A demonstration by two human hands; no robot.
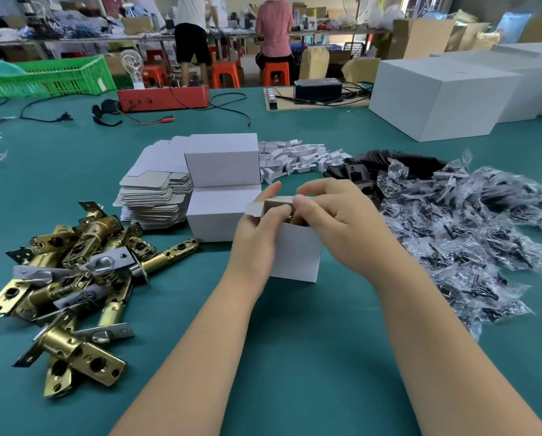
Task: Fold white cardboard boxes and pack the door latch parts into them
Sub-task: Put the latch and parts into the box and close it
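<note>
At the centre of the frame, a small white cardboard box [296, 256] is held upright on the teal table [294, 341] by the left hand [257, 237] and right hand [335, 221]. Brass door latches [74, 272] are piled at lower left, flat white box blanks [153, 193] stacked behind.

Worktop [294, 357]: bare green surface from 5 to 7 o'clock, open lane between the forearms and out to both near corners. 9 o'clock: heap of brass latches [74, 272] blocks the left side. 11 o'clock: stack of flat cardboard blanks [156, 196] with two folded boxes [222, 184] touching it. 3 o'clock: spread of clear plastic bags [471, 234]. 1 o'clock: big white cartons [436, 99]. Bare strip at 10 o'clock, crossed by cables [43, 118].
</note>
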